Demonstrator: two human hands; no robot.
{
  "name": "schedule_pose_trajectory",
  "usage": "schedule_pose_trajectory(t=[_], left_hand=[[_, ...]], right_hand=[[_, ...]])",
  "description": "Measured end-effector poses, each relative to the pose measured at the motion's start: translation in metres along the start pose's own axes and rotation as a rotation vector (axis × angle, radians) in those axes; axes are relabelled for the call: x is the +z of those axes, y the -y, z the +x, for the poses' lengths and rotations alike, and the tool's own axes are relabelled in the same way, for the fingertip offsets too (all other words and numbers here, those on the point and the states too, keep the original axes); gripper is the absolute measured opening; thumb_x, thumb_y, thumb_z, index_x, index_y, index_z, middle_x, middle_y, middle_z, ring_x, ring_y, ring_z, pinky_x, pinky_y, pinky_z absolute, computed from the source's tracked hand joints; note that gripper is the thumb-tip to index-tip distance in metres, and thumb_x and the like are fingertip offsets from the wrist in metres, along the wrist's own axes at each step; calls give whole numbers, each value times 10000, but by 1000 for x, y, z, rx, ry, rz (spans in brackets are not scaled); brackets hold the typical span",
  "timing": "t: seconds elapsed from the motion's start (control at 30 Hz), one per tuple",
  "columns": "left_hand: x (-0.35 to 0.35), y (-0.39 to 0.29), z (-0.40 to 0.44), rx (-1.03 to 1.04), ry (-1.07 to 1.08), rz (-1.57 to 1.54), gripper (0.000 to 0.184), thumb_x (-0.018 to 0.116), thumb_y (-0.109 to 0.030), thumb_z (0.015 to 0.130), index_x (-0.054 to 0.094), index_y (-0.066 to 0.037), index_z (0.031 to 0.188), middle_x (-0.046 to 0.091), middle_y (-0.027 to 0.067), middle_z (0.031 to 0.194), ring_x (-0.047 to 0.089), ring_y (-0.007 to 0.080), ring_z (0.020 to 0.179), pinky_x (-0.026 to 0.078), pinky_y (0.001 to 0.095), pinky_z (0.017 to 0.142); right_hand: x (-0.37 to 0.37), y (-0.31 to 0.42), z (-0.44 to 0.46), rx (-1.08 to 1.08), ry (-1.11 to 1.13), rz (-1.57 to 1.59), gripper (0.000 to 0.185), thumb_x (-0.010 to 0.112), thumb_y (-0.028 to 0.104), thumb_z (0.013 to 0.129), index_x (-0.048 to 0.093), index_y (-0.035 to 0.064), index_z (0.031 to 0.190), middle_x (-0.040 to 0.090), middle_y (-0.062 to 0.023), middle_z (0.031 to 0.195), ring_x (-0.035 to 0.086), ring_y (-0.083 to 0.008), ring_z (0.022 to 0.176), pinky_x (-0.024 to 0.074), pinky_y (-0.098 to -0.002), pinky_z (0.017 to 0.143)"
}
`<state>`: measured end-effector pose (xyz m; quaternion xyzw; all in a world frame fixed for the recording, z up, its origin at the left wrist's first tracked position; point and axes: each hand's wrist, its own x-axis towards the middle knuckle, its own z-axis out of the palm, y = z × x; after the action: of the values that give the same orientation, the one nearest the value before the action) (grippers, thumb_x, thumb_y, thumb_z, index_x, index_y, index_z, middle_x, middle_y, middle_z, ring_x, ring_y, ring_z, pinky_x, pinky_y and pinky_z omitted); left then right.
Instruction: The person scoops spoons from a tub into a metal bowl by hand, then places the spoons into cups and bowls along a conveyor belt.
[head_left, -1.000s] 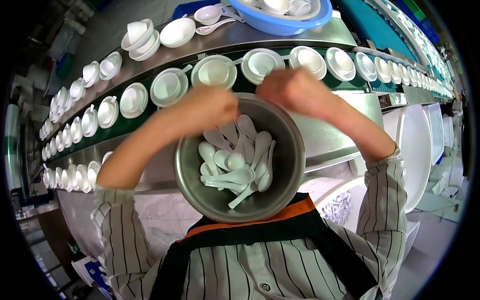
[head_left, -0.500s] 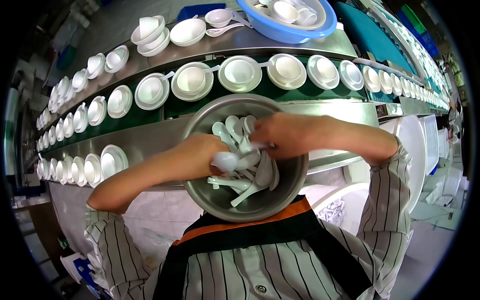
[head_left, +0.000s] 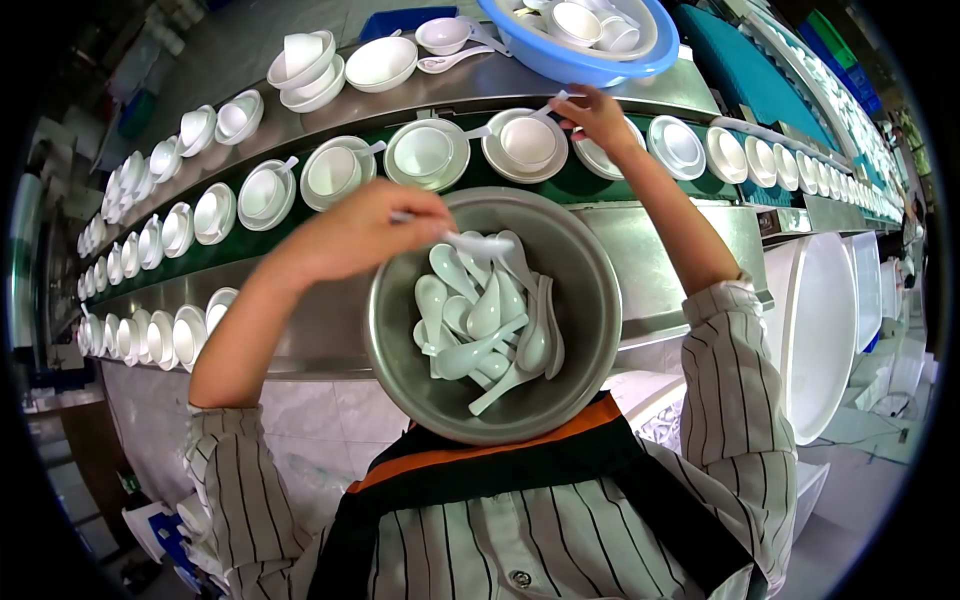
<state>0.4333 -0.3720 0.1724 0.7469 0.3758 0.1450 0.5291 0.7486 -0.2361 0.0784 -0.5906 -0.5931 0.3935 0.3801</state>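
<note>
Gripping a white spoon (head_left: 480,244), the left hand (head_left: 393,222) hangs over the far rim of a steel basin (head_left: 588,320). Ahead of it, the right hand (head_left: 600,118) has its fingertips at the handle end of a second spoon (head_left: 550,106), by a bowl (head_left: 528,142) set on a plate; I can't tell whether it is pinched or let go. Half a second ago both hands were down in the basin; now they're out and apart. Below them, the basin holds a jumble of loose spoons (head_left: 484,308). Just beyond the right hand, a blue tub (head_left: 575,70) on the surface (head_left: 655,97) contains white cups.
</note>
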Motion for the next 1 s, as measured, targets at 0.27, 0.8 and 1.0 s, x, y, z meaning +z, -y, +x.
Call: schedule_pose_trajectory(t=[0.27,0.8,1.0], left_hand=[[-48,26,74,80,-437,-255,168,652,-111,790,600,-12,916,569,9,794,484,70,645,396,218,629],[21,67,269,295,-254,534,256,699,-159,724,637,3,912,602,160,716,592,298,665,456,383,625],[18,33,214,411,-416,524,300,724,-179,719,641,-10,953,615,118,798,593,235,746,473,339,677]], right_hand=[[48,88,-153,-474,820,-1235,183,559,113,782,626,-21,888,658,-164,744,672,-299,718,531,-377,627],[-42,50,-101,-684,-51,-573,164,625,27,749,604,71,906,644,-96,831,618,-281,804,496,-371,679],[-72,-29,5,-724,-207,-1200,138,587,105,785,651,112,907,646,-47,902,594,-243,875,480,-352,758]])
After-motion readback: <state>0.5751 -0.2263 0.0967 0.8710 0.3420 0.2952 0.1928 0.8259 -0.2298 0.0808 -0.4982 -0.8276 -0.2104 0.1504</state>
